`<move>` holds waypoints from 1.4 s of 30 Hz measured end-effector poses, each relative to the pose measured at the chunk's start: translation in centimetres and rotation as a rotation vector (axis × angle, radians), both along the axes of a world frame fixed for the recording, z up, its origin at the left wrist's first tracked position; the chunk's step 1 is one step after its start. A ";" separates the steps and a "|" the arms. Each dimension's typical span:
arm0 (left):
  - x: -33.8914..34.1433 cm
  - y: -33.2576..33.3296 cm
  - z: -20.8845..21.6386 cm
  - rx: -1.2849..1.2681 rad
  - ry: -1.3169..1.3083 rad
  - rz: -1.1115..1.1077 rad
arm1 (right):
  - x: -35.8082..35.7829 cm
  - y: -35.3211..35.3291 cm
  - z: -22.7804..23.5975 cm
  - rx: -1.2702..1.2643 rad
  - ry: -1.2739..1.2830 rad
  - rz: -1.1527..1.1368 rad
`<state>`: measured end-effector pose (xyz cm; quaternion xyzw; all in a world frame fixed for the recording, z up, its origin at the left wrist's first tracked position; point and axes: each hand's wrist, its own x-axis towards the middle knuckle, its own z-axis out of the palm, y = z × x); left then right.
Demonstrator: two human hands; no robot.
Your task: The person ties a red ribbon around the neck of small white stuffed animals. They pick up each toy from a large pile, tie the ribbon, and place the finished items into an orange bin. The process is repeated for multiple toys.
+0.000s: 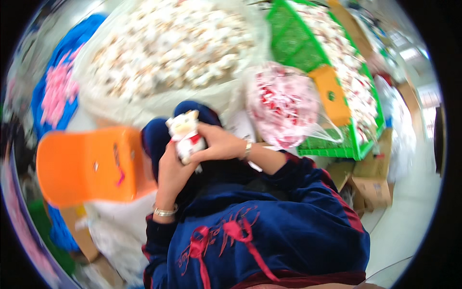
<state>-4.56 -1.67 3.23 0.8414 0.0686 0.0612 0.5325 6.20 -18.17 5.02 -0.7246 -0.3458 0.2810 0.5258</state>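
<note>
A toy [184, 126] is clasped between left hand [174, 166] and right hand [219, 143], perhaps being adjusted, though blurred; next, steadiness seems needed.

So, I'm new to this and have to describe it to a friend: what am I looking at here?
There is no machine here, only a person's bare hands. The one picture comes from a wide fisheye camera worn on the head, looking down, so straight edges bend near its rim.

The left hand and right hand hold a small white figure with something red on its front, above the lap.

To the left is an orange plastic chair with small bits lying on it. Ahead, a big pale sheet holds many white pieces, too blurred to make out singly. Rightward are a clear bag of pink and red pieces and a green crate.
</note>
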 end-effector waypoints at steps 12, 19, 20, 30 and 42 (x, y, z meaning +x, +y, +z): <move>0.3 2.3 -1.1 -0.267 0.021 -0.006 | 11.8 -25.1 6.3 1.043 0.188 -0.585; 0.4 2.8 -2.4 -0.172 -0.094 0.187 | 8.6 -22.6 -2.5 0.332 0.523 -0.829; 0.3 3.0 -2.7 -0.160 -0.140 0.213 | 8.3 -21.4 -3.5 0.241 0.557 -0.814; 0.6 6.7 -1.5 -0.385 -0.190 0.341 | 14.9 -8.7 -7.3 -0.142 0.564 -0.475; 28.8 29.4 -19.3 0.418 0.283 0.238 | 25.4 8.3 -15.5 -0.356 0.498 -0.117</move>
